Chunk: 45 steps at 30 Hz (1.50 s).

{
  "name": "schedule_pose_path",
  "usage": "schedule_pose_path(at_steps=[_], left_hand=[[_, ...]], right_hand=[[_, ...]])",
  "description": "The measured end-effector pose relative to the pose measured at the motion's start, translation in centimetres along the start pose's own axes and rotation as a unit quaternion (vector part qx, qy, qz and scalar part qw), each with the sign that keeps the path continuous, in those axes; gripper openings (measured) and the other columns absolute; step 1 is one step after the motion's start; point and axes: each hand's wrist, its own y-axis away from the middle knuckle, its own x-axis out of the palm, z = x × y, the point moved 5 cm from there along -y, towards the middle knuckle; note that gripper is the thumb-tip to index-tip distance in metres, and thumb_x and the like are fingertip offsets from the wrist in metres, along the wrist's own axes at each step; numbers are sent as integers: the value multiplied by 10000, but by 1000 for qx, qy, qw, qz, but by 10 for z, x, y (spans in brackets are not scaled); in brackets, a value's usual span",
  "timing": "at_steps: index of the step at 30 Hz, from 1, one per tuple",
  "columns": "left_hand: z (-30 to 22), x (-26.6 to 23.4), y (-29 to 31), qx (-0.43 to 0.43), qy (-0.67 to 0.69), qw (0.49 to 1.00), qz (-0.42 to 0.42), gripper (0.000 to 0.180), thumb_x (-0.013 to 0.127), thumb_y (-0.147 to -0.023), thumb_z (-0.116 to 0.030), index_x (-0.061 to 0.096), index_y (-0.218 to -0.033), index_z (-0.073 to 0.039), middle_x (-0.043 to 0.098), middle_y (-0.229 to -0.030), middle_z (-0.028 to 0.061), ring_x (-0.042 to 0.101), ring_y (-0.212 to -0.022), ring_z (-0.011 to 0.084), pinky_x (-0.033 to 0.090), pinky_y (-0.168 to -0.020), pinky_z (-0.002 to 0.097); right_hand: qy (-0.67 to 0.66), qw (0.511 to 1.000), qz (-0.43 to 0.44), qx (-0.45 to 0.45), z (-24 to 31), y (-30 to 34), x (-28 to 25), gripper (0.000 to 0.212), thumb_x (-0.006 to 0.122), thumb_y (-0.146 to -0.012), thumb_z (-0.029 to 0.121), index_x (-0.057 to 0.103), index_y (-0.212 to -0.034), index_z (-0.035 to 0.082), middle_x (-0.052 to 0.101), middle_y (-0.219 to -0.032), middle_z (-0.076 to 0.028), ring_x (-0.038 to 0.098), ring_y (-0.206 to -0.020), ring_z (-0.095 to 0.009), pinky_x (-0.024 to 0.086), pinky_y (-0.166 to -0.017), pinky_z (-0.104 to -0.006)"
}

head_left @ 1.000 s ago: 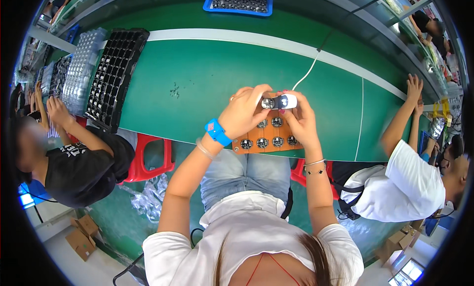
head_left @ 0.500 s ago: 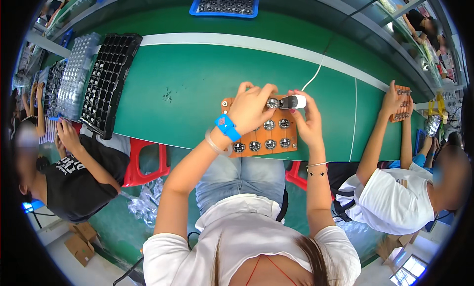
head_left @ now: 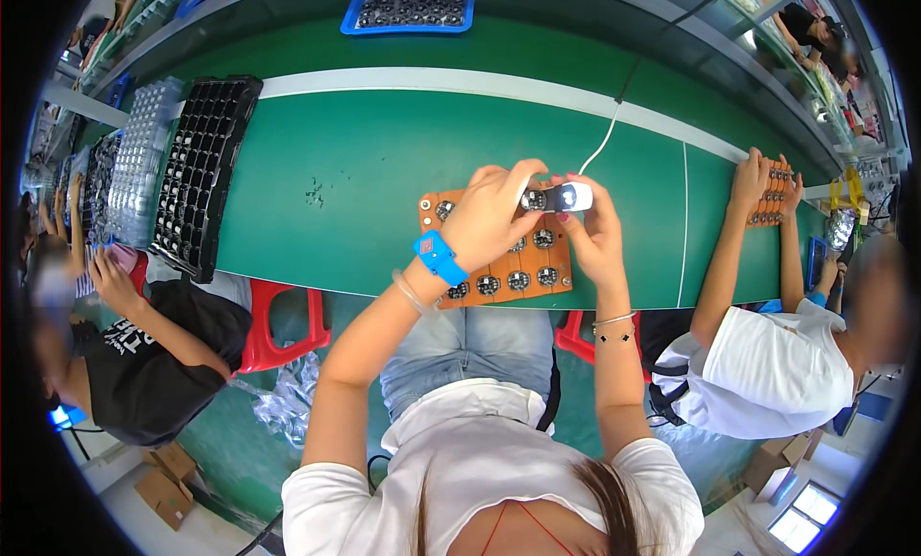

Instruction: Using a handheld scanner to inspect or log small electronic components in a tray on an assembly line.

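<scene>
My left hand [head_left: 483, 218], with a blue watch-like band at the wrist, is closed at the fingertips on a small round black part with metallic spots [head_left: 533, 200]. My right hand [head_left: 601, 237] grips a white-and-black corded device [head_left: 573, 197] between thumb and fingers. Its white end glows brightly, and its dark end meets the round part or sits right beside it; I cannot tell which. Both hands are over an orange-brown board [head_left: 501, 266], which carries rows of similar round parts [head_left: 518, 281]. My left hand hides some of them.
A black compartment tray [head_left: 203, 172] and clear plastic trays [head_left: 142, 163] stand left on the green table [head_left: 326, 143]. Dark bits [head_left: 315, 192] lie nearby. A blue tray of parts [head_left: 468, 28] is at the back. Co-workers sit either side; the right one holds a similar board [head_left: 770, 193].
The device in my right hand has turned slightly, and its white end now shines. The view has shifted a little. The co-worker at left has moved a hand.
</scene>
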Motion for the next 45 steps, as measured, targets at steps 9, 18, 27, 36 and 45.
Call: schedule_pose_path(at_steps=[9,18,27,36,45], left_hand=[[9,7,-4,-32,3,999,24,477,688,-746,-93,455,-1162,-73,661,-898,101,612,-849,298,406,-895,420],[10,41,-12,41,-223,973,41,430,722,-747,-179,507,-1111,-103,643,-866,56,596,-907,250,374,-852,395],[-4,33,-17,-2,-34,998,48,475,699,-769,-84,447,-1172,-85,676,-903,79,644,-841,268,402,-881,387],[-12,24,1,45,-166,985,-21,417,731,-727,-141,504,-1071,-78,610,-850,51,573,-905,271,394,-848,384],[-12,49,24,79,-191,977,44,321,750,-680,-148,524,-897,-78,596,-836,31,525,-878,230,372,-776,370]], right_hand=[[-65,996,-62,13,-12,5,-12,419,575,-909,22,429,-1302,-2,564,-1233,-159,539,-1168,-235,412,-1012,-358],[-33,997,-74,11,-16,11,-37,408,589,-903,25,459,-1289,-2,576,-1238,-142,532,-1171,-214,391,-1024,-340],[-34,998,-46,11,-20,11,-26,399,582,-885,-16,493,-1274,4,580,-1222,-108,524,-1163,-192,367,-1037,-335],[-104,991,-83,7,-10,34,-48,405,564,-915,18,435,-1298,0,576,-1221,-137,528,-1170,-216,387,-1029,-354],[-14,998,-7,65,-30,54,-32,412,556,-890,-37,451,-1286,10,566,-1245,-138,514,-1202,-223,375,-1040,-357]])
